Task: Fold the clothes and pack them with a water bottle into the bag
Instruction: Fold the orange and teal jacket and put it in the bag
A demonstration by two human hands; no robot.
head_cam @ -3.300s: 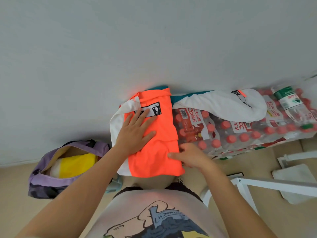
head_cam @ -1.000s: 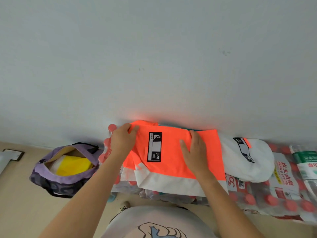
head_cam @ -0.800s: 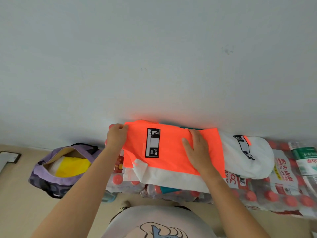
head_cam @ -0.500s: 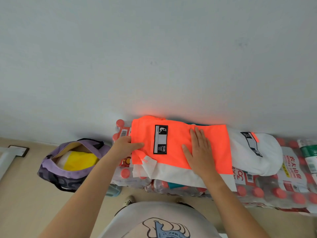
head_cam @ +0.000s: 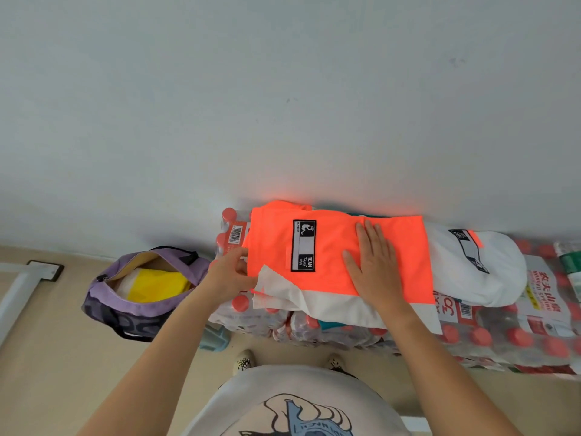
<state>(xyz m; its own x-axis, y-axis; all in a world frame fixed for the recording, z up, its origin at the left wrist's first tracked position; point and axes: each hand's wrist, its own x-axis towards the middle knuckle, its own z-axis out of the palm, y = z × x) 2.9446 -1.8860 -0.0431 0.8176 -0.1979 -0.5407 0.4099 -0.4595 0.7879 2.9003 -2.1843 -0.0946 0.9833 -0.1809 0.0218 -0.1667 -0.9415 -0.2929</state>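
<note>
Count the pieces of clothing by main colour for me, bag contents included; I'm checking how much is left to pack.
Orange garment, on the bottled-water packs: 1
White garment, beside it: 1
Yellow garment, in the purple bag: 1
Total: 3

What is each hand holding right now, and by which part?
The left hand pinches the orange garment at its left edge. The right hand grips nothing; it lies flat on the garment's middle.
</note>
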